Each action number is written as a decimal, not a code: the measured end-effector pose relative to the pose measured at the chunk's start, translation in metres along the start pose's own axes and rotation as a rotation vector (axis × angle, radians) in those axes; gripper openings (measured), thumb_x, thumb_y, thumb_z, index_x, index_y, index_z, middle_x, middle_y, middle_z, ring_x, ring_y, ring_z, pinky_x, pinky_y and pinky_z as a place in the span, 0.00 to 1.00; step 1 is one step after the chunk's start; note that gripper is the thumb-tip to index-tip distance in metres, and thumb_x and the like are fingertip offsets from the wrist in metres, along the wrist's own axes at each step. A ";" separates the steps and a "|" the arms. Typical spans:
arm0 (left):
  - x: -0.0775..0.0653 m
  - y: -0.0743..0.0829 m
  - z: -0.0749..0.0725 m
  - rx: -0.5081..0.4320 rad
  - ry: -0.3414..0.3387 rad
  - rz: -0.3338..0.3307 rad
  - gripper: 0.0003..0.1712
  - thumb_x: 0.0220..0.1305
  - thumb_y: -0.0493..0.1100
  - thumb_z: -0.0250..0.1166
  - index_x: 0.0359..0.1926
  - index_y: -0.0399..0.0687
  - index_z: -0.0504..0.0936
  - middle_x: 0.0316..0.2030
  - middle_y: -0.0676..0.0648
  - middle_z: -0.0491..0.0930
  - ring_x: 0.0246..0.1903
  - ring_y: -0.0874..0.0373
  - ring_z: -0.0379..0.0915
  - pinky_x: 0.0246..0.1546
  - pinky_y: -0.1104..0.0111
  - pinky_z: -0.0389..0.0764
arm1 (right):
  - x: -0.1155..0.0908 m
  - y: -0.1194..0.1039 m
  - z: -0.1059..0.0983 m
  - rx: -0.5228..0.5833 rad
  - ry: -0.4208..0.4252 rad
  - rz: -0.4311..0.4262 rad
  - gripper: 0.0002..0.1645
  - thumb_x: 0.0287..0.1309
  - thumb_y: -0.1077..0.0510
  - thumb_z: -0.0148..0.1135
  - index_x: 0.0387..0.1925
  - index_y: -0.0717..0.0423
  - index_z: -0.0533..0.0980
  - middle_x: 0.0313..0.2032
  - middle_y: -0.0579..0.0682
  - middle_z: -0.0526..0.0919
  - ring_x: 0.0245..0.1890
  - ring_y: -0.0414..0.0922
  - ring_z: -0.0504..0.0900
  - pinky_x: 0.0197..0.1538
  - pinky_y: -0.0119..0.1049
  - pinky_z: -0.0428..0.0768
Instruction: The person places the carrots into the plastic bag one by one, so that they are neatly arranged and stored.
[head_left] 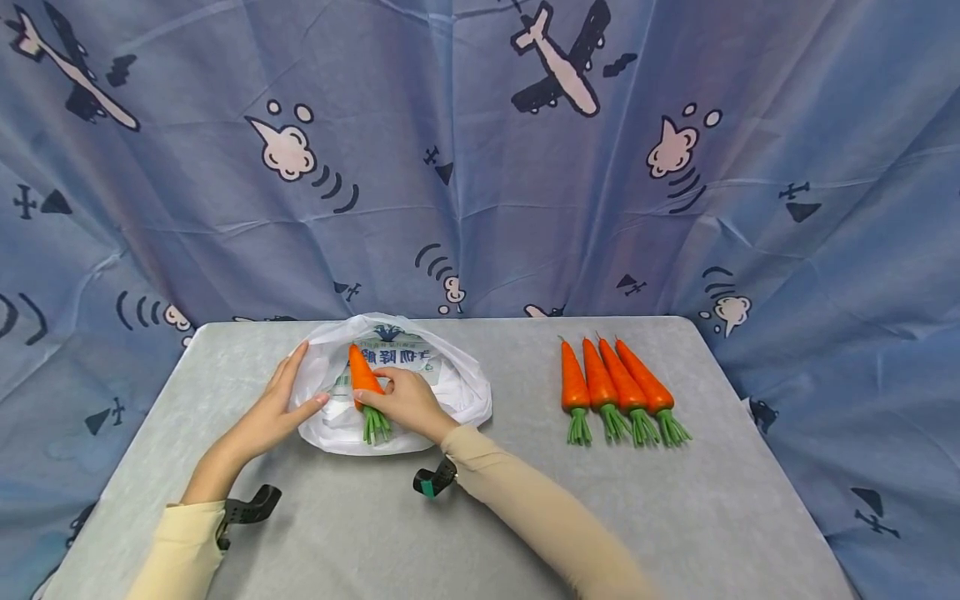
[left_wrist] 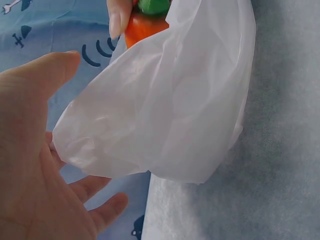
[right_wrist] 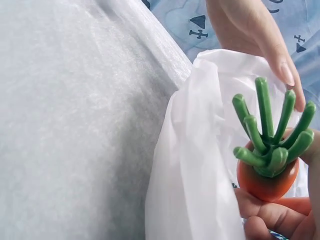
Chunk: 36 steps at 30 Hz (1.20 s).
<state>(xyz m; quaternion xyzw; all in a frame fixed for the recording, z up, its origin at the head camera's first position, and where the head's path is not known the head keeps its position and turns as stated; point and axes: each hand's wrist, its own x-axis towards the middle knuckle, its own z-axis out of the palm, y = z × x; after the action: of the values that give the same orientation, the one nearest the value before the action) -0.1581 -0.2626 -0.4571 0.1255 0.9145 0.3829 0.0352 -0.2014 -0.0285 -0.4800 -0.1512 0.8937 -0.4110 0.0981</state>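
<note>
A white plastic bag [head_left: 468, 392] with printed characters lies with its mouth spread wide on the left part of the table. Over its opening my right hand [head_left: 408, 402] pinches a carrot [head_left: 363, 371] near its leafy end, tip pointing away and green stems toward me. In the right wrist view the carrot's green stems [right_wrist: 267, 125] face the camera. My left hand [head_left: 273, 412] rests at the bag's left rim with its fingers straight and thumb spread. The left wrist view shows the bag's side [left_wrist: 150, 110] beside that hand's palm, with part of the carrot [left_wrist: 145, 27] above.
Several carrots [head_left: 611, 379] lie side by side on the right of the grey table [head_left: 525, 517], stems toward me. A blue curtain [head_left: 480, 167] printed with planes hangs behind the table's far edge. Black wrist cameras [head_left: 255, 505] sit on both wrists.
</note>
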 end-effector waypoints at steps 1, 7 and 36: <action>0.000 0.001 0.000 -0.001 0.000 0.001 0.54 0.69 0.52 0.61 0.80 0.56 0.32 0.76 0.29 0.42 0.73 0.28 0.44 0.65 0.29 0.54 | 0.002 0.000 0.001 0.003 0.004 0.005 0.36 0.58 0.35 0.65 0.61 0.52 0.77 0.22 0.43 0.77 0.20 0.35 0.69 0.24 0.26 0.65; -0.001 0.003 -0.001 -0.010 -0.012 -0.017 0.54 0.70 0.53 0.61 0.80 0.57 0.31 0.76 0.30 0.41 0.73 0.28 0.43 0.65 0.29 0.53 | 0.010 -0.002 0.009 0.018 0.021 0.017 0.37 0.57 0.35 0.64 0.61 0.53 0.77 0.26 0.44 0.81 0.23 0.35 0.73 0.27 0.26 0.68; 0.001 0.000 0.006 -0.027 -0.015 -0.015 0.53 0.70 0.53 0.60 0.80 0.55 0.31 0.77 0.29 0.38 0.74 0.27 0.40 0.65 0.28 0.51 | 0.021 -0.006 0.032 0.153 -0.002 0.071 0.39 0.58 0.34 0.63 0.63 0.53 0.74 0.30 0.47 0.85 0.24 0.36 0.75 0.30 0.27 0.72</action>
<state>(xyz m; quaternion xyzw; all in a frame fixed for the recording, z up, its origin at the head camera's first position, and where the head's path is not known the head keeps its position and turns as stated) -0.1584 -0.2579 -0.4610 0.1211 0.9098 0.3942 0.0464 -0.2100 -0.0619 -0.4971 -0.1119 0.8643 -0.4742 0.1249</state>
